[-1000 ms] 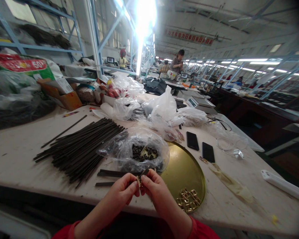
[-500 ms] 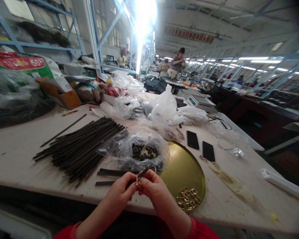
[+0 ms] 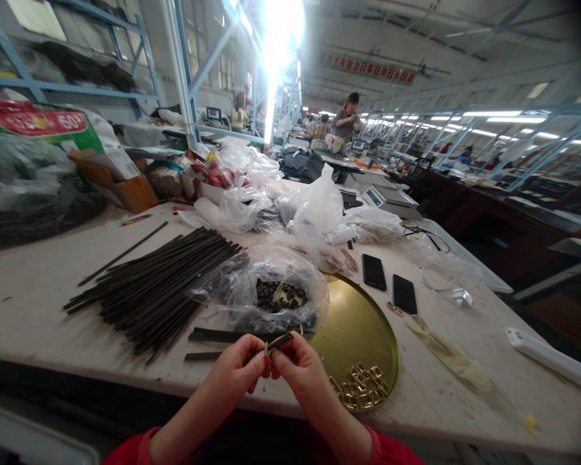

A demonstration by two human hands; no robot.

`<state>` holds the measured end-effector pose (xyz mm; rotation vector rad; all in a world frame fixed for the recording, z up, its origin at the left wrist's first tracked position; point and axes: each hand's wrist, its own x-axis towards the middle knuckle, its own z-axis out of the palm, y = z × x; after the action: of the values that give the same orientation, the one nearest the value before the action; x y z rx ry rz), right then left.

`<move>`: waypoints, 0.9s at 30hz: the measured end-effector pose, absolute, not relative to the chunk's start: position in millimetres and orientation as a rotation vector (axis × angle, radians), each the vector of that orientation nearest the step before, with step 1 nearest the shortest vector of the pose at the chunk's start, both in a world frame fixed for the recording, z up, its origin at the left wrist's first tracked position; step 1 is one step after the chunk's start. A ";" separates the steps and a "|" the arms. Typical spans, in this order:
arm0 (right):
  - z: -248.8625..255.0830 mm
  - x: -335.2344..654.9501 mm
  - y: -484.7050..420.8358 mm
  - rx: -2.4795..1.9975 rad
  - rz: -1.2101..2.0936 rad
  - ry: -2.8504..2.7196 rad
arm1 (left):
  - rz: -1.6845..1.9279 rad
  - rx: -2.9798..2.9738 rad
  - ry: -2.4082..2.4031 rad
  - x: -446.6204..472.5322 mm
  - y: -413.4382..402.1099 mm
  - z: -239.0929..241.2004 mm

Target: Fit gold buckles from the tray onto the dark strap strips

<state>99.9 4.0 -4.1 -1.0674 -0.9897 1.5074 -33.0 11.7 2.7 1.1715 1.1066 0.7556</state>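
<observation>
My left hand (image 3: pixel 244 363) and my right hand (image 3: pixel 296 361) meet near the table's front edge, fingers closed. Between them is a dark strip (image 3: pixel 281 340) with a small gold buckle (image 3: pixel 266 349) on it, partly hidden by my fingertips. Just beyond lies an open clear plastic bag (image 3: pixel 237 303) holding small dark rings (image 3: pixel 274 295). To the right, several gold buckles (image 3: pixel 365 387) rest on a round gold tray (image 3: pixel 348 316). A few dark strips (image 3: pixel 213 335) lie left of my hands, and a large fanned pile of strips (image 3: pixel 150 290) spreads farther left.
Two black phones (image 3: pixel 374 272) lie right of the tray, near a yellowish ribbon (image 3: pixel 450 358) and a white bar-shaped device (image 3: pixel 547 355). Plastic bags (image 3: pixel 314 206) and a scale (image 3: pixel 392 197) stand at the back. A cardboard box (image 3: pixel 130 190) is at the left. A person (image 3: pixel 346 123) stands far off.
My fingers have shifted around the buckle, and the end of the strip has tilted lower toward the right. Both hands stay in nearly the same place.
</observation>
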 end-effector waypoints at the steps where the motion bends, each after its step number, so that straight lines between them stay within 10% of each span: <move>1: -3.5 100.3 3.7 -1.062 1.525 -0.984 | 0.756 1.153 1.109 -32.4 11.6 3.9; 27: -3.2 110.5 4.9 -0.983 1.702 -0.750 | 0.716 1.273 1.122 -36.3 6.8 8.0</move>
<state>110.5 4.9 -3.2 -0.9826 -0.7496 1.7025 -36.3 6.8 8.0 1.2725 1.1222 0.7158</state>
